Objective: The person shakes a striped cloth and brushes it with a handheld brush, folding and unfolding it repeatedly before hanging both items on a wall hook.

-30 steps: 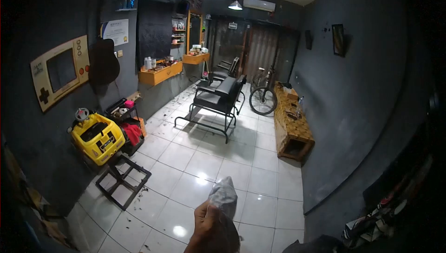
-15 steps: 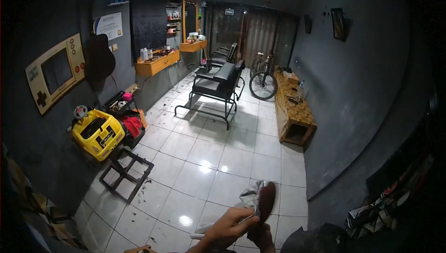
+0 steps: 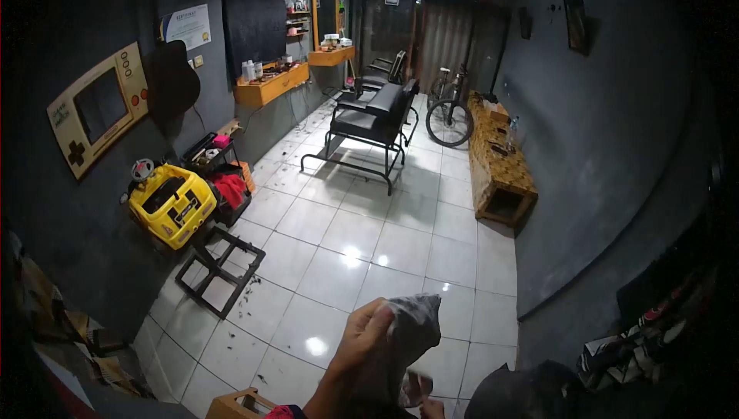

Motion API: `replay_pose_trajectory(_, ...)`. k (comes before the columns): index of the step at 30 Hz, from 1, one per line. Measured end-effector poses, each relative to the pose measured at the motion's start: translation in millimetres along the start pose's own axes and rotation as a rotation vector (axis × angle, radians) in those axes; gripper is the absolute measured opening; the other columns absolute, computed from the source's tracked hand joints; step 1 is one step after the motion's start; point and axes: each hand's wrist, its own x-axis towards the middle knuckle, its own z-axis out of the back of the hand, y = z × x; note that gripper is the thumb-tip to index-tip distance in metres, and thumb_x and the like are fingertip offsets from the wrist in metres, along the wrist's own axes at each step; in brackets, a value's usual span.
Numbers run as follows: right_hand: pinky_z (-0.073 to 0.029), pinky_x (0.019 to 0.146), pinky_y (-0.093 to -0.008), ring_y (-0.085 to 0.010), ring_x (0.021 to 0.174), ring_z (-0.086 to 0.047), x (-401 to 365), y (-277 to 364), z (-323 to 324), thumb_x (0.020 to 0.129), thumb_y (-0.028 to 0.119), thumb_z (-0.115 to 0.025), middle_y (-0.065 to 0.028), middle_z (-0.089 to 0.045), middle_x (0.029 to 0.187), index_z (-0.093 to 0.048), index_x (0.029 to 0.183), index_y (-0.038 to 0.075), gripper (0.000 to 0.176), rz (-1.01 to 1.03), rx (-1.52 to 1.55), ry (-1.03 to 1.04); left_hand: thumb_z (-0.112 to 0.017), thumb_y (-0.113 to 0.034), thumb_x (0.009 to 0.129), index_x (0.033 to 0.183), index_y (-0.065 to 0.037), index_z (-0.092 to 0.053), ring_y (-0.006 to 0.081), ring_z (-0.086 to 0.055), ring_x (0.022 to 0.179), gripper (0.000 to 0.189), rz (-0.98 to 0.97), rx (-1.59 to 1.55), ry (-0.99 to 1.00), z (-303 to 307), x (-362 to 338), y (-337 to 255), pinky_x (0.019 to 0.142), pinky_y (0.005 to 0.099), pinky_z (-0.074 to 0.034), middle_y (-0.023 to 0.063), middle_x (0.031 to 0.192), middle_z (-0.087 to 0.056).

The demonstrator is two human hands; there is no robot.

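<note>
My left hand, low in the middle of the head view, is closed with thumb and fingers pinching a crumpled grey cloth. The cloth hangs down and spreads to the right of the fingers. Partly covered by it, my right hand is at the bottom edge with its fingers curled at the cloth's lower edge. The reddish-brown, rounded object seen earlier is not visible now.
Black barber chairs and a bicycle stand farther back. A long patterned bench lines the right wall. At left are a yellow toy car and a dark frame on the tiled floor, with hair clippings around.
My left hand has risen with the cloth, which now spreads out higher. The reddish-brown object has gone out of sight. The camera view has tilted down and turned slightly left.
</note>
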Motion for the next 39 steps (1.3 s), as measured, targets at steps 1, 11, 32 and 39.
replay_pose_trajectory(1,-0.035,0.038,-0.0291,-0.0136,0.040,-0.043,-14.2,21.1,6.1,0.087,0.032,-0.056,-0.0041,-0.046,0.051,-0.053,0.069,0.003,0.034,-0.010,0.169,0.022,-0.049,-0.020,0.092,0.088,-0.001,-0.055,0.0055,-0.049,0.075,0.020,0.009,0.059,0.069,2.1,1.4,3.6,0.069,0.0201,-0.040,-0.0006,0.079,-0.055)
replay_pose_trajectory(11,-0.044,0.067,-0.0301,-0.0186,0.083,-0.052,-105.5,157.8,17.0,0.092,0.030,-0.038,-0.0100,-0.055,0.097,-0.048,0.114,0.005,0.034,0.650,0.515,0.575,-0.073,-0.003,0.070,0.064,-0.005,-0.052,0.0034,-0.049,0.057,0.022,-0.038,0.259,0.266,-16.8,-0.2,7.9,0.050,0.0199,-0.037,-0.0010,0.061,-0.053)
replay_pose_trajectory(32,-0.042,0.062,-0.0279,-0.0163,0.077,-0.052,-27.8,116.4,39.7,0.088,0.033,-0.047,-0.0079,-0.054,0.092,-0.047,0.109,0.001,0.039,0.427,0.546,0.635,-0.052,0.005,0.056,0.130,-0.002,-0.033,0.0234,-0.047,0.109,0.077,0.155,0.360,0.561,4.2,1.7,-5.1,0.092,0.0298,-0.035,0.0141,0.113,-0.050)
replay_pose_trajectory(39,-0.041,0.057,-0.0271,-0.0111,0.066,-0.049,-17.2,117.9,23.5,0.085,0.039,-0.053,-0.0017,-0.055,0.079,-0.056,0.102,0.004,0.039,0.385,-0.002,0.828,-0.059,-0.008,0.062,0.111,-0.004,-0.057,0.0277,-0.060,0.087,0.049,-0.172,0.577,0.334,0.8,-6.4,-14.5,0.079,0.0326,-0.046,0.0145,0.095,-0.061)
